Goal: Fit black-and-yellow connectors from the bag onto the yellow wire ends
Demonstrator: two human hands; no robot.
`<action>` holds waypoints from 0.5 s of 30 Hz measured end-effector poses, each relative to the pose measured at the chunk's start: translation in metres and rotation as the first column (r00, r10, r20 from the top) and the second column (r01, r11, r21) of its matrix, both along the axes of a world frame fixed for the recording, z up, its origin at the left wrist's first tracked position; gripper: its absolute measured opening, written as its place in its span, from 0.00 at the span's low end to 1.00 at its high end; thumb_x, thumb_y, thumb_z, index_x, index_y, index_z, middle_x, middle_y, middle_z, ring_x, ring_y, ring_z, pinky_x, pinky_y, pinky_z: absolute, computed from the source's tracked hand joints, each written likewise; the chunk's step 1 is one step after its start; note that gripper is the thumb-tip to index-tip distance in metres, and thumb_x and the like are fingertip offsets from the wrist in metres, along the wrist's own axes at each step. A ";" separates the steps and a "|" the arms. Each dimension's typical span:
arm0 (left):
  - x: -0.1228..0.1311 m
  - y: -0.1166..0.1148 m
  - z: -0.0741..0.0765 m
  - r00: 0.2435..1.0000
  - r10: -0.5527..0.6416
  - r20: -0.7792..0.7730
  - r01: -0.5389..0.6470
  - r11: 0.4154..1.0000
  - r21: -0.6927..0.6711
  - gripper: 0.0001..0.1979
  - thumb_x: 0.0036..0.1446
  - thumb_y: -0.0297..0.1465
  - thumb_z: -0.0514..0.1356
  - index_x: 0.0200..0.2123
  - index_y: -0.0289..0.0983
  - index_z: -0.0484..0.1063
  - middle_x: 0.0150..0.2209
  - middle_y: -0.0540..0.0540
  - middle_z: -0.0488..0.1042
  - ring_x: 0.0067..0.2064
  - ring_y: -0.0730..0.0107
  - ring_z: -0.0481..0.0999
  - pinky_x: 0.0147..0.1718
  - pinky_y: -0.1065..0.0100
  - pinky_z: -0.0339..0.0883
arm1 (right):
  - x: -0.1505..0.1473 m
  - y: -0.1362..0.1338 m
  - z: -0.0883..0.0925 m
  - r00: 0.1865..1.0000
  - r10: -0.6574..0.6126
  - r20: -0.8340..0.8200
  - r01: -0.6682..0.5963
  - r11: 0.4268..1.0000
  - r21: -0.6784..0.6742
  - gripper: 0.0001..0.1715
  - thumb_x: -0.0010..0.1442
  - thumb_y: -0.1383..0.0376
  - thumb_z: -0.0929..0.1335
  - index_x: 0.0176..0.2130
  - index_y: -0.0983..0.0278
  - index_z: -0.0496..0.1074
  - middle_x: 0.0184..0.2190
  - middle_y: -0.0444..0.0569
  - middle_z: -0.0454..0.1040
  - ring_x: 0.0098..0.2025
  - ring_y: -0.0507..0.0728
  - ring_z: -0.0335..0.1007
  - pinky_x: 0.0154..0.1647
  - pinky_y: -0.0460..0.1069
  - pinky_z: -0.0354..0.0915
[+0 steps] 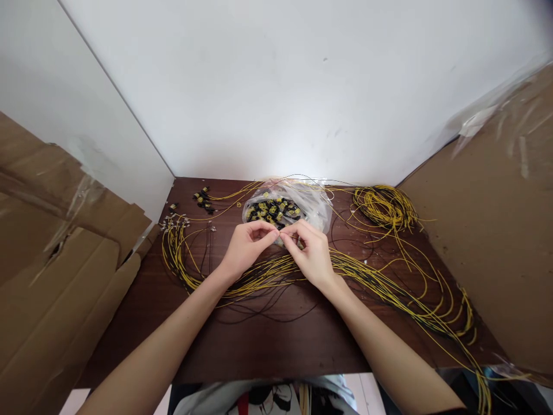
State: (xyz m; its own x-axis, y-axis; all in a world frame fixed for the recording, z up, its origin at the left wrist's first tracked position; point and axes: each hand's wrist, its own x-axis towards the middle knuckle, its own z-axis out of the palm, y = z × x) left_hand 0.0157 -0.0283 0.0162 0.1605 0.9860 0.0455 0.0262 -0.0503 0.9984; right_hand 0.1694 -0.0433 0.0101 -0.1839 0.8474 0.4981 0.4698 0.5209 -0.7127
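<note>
Over the middle of the table, my left hand [247,246] and my right hand [311,252] meet fingertip to fingertip. Each is closed in a pinch; whatever lies between the fingers is too small to make out. Just beyond them is a clear plastic bag [320,208] with many small black and yellow parts [273,208] in it. Beneath both hands a long bundle of yellow and black wires [268,271] runs across the table, partly covered by my hands and forearms. Small whitish tips [176,222] end the bundle on the left.
A coil of yellow and black wire [386,208] lies at the back right. Several black and yellow pieces [204,200] sit at the back left. Cardboard panels [64,248] flank the brown table [276,351], with a white wall [276,86] behind. Wires hang over the front right edge.
</note>
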 end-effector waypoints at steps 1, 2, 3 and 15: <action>0.000 0.000 0.000 1.000 0.004 -0.010 -0.004 1.000 0.010 0.08 0.46 0.34 0.64 0.25 0.34 0.74 0.26 0.48 0.73 0.29 0.72 0.70 0.32 0.70 0.64 | 0.000 0.000 0.000 1.000 0.004 0.004 -0.004 1.000 -0.003 0.07 0.61 0.68 0.63 0.33 0.63 0.70 0.29 0.46 0.69 0.29 0.52 0.63 0.31 0.47 0.61; 0.001 0.000 0.000 1.000 0.007 -0.014 -0.007 1.000 0.015 0.08 0.46 0.34 0.64 0.25 0.33 0.74 0.25 0.48 0.73 0.29 0.72 0.70 0.32 0.70 0.64 | 0.000 0.000 -0.001 1.000 0.008 0.007 -0.008 1.000 -0.005 0.07 0.61 0.68 0.63 0.33 0.63 0.70 0.29 0.46 0.69 0.29 0.52 0.63 0.31 0.47 0.62; 0.001 0.000 0.000 1.000 0.011 -0.015 -0.011 1.000 0.013 0.08 0.46 0.34 0.64 0.25 0.33 0.73 0.25 0.48 0.72 0.29 0.72 0.69 0.32 0.70 0.63 | -0.001 0.000 -0.001 1.000 0.013 0.009 -0.013 1.000 -0.007 0.07 0.60 0.68 0.63 0.33 0.63 0.70 0.29 0.46 0.69 0.29 0.52 0.63 0.31 0.47 0.62; 0.001 -0.002 0.004 0.998 0.033 0.048 -0.028 0.994 -0.107 0.09 0.44 0.35 0.65 0.23 0.34 0.74 0.24 0.49 0.72 0.25 0.75 0.67 0.27 0.72 0.60 | -0.003 -0.002 -0.002 0.999 -0.007 0.037 0.008 1.000 -0.014 0.06 0.56 0.64 0.69 0.36 0.63 0.70 0.29 0.46 0.68 0.29 0.52 0.63 0.33 0.47 0.62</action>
State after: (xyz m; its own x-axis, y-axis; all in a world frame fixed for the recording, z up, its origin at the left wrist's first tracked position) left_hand 0.0171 -0.0303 0.0198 0.1302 0.9901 -0.0529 -0.0234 0.0564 0.9981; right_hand 0.1661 -0.0451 0.0084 -0.1957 0.8559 0.4787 0.5000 0.5070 -0.7021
